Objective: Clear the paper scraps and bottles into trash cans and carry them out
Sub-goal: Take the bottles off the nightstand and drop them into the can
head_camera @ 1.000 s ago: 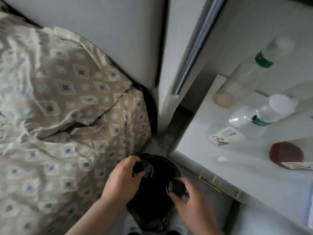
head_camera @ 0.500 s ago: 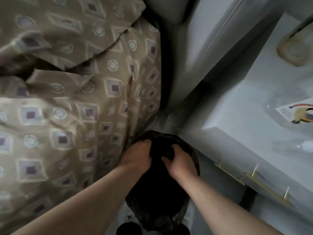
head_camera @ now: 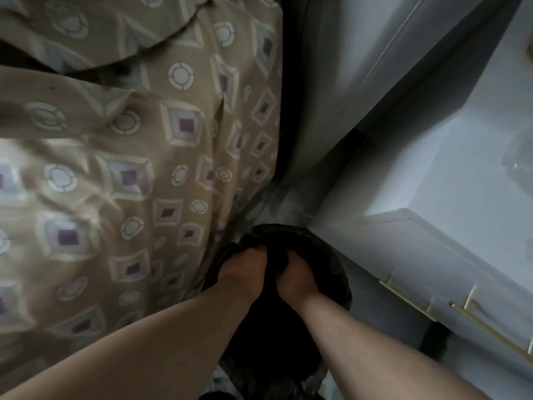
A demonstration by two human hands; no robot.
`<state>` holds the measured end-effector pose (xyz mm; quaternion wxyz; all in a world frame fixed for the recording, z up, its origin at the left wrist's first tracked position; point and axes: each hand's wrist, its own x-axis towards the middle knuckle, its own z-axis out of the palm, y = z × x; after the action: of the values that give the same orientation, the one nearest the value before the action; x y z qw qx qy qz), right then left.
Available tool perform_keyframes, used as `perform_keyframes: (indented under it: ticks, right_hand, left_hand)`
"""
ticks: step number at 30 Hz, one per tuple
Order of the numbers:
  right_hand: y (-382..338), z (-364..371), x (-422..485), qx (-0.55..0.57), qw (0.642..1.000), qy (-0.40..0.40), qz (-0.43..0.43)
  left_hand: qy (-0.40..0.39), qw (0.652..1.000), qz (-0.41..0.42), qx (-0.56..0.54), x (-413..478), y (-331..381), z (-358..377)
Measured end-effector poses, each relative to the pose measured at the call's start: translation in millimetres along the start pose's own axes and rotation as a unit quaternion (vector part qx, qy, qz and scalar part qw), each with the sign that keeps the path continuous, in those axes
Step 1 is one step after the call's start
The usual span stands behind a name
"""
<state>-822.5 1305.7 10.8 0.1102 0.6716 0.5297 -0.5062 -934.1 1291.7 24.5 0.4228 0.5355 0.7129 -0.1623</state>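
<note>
We see the left hand (head_camera: pixel 245 269) and right hand (head_camera: pixel 297 280) side by side, fingers curled into the black trash bag (head_camera: pixel 328 255) — each gripping its plastic. The bag sits near, between patterned bedding (head_camera: pixel 115 168) at left and the white surface (head_camera: pixel 461 174) at right.

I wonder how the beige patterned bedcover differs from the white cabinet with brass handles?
The beige patterned bedcover is soft and creased, printed with diamonds and rings; the white cabinet is plain and straight-edged. The bedcover lies left of the black trash bag, the cabinet right of it. Only the cabinet carries brass handles. Both flank the bag, which the left hand and right hand grip.
</note>
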Motion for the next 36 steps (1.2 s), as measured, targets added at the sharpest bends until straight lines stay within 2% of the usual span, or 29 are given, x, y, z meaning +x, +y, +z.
perform_keyframes:
  ticks: [4,9,13,17,22,27,30,33,36]
  right_hand:
    - [-7,-9,-7,0.042,0.998,0.015,-0.033]
    - [-16,-39,-42,0.104,0.991,0.049,-0.065]
    - [-19,-72,-100,0.235,0.967,0.049,-0.084]
    - [-28,-110,-172,0.284,0.951,0.052,-0.107]
    - [-45,-177,-252,0.344,0.914,0.122,-0.175]
    - [-38,-246,-295,0.324,0.868,0.3,-0.228]
    - [-18,-271,-292,0.328,0.85,0.364,-0.194]
    - [-3,-280,-280,0.31,0.867,0.358,-0.155]
    - [5,-281,-265,0.206,0.901,0.349,-0.156]
  left_hand:
    - [0.034,0.997,0.001,-0.062,-5,-6,-2]
    - [0.081,0.956,0.059,-0.277,-40,-13,-23]
    - [0.124,0.937,0.058,-0.323,-99,-17,-46]
    - [0.15,0.91,0.082,-0.378,-167,-5,-74]
    - [0.17,0.867,0.121,-0.452,-215,57,-134]
    - [0.214,0.848,0.211,-0.436,-241,144,-206]
    - [0.226,0.84,0.268,-0.414,-252,200,-241]
    - [0.254,0.851,0.296,-0.352,-253,241,-264]
    - [0.261,0.859,0.313,-0.31,-251,272,-279]
